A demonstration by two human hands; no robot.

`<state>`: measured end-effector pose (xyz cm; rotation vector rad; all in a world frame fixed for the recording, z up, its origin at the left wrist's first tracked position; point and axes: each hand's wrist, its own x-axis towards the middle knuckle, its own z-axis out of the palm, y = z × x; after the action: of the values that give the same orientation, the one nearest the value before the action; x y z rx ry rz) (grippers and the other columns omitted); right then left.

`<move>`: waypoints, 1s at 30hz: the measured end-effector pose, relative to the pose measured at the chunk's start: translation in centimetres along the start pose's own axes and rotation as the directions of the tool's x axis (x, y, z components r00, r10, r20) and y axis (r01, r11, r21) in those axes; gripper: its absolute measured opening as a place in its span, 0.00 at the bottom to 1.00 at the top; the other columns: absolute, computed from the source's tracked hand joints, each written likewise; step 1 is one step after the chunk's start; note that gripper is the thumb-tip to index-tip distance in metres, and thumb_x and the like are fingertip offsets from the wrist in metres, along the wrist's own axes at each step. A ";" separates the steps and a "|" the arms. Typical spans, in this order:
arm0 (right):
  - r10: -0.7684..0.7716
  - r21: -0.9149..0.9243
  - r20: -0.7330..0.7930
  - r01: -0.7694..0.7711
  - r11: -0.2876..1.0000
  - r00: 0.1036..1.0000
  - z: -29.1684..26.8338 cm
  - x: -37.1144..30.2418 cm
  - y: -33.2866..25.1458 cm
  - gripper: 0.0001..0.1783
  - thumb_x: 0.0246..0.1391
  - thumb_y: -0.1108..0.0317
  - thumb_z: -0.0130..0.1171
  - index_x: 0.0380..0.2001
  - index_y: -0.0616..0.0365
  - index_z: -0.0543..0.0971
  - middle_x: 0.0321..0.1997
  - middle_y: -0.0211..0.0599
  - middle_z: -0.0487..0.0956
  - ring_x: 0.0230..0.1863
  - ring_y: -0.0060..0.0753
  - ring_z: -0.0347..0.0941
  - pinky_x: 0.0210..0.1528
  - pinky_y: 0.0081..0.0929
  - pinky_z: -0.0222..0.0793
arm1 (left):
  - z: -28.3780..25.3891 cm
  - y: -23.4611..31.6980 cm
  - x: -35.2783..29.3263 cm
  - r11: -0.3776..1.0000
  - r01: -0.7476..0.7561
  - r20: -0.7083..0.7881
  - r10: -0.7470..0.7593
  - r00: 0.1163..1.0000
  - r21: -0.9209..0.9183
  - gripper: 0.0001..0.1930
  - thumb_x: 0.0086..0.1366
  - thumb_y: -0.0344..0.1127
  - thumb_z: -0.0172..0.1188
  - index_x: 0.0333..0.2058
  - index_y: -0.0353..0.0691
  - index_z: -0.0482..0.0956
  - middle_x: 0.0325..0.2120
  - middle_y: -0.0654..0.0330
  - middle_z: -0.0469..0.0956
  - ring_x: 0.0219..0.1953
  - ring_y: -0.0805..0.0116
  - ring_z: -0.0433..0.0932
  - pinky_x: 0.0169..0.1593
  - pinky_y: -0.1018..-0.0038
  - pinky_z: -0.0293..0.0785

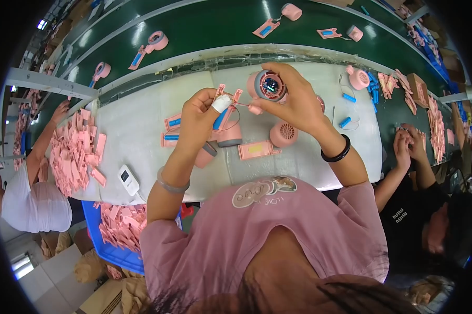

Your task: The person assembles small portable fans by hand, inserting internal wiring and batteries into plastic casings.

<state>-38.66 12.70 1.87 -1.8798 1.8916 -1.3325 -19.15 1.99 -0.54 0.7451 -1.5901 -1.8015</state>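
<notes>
My left hand (198,116), a white wrap on one finger, is closed on a pink fan handle shell (237,96) with a blue battery (218,122) in it. In my right hand (301,102) is a pink and grey fan head (258,83), its round end showing a small lit display. Thin wires run between the handle shell and the fan head. Below my hands lie another fan head (284,134) with a slotted grille, a flat pink handle shell (258,150) and more shells with blue batteries (170,137).
Pink shells heap up at the left (75,152) and fill a blue bin (115,255). A white meter-like device (127,180) lies near the front edge. Loose batteries (344,122) sit at the right. Wired fans rest on the green belt (204,31) beyond. Co-workers' hands (407,144) work at both sides.
</notes>
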 end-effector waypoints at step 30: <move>-0.005 -0.224 0.111 0.030 0.974 0.994 10.8 20.6 19.2 0.29 0.56 0.48 0.50 0.53 0.59 0.66 0.53 0.50 0.71 0.48 0.53 0.71 0.48 0.42 0.68 | -11.5 -8.6 28.9 0.563 0.036 -0.255 0.314 0.915 0.825 0.10 0.47 0.38 0.60 0.17 0.36 0.80 0.18 0.49 0.78 0.23 0.54 0.78 0.32 0.64 0.73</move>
<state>-49.51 -13.77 -7.81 -2.0319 2.0479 -1.0311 -30.00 -26.57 -10.78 1.2345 -2.1096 -0.6168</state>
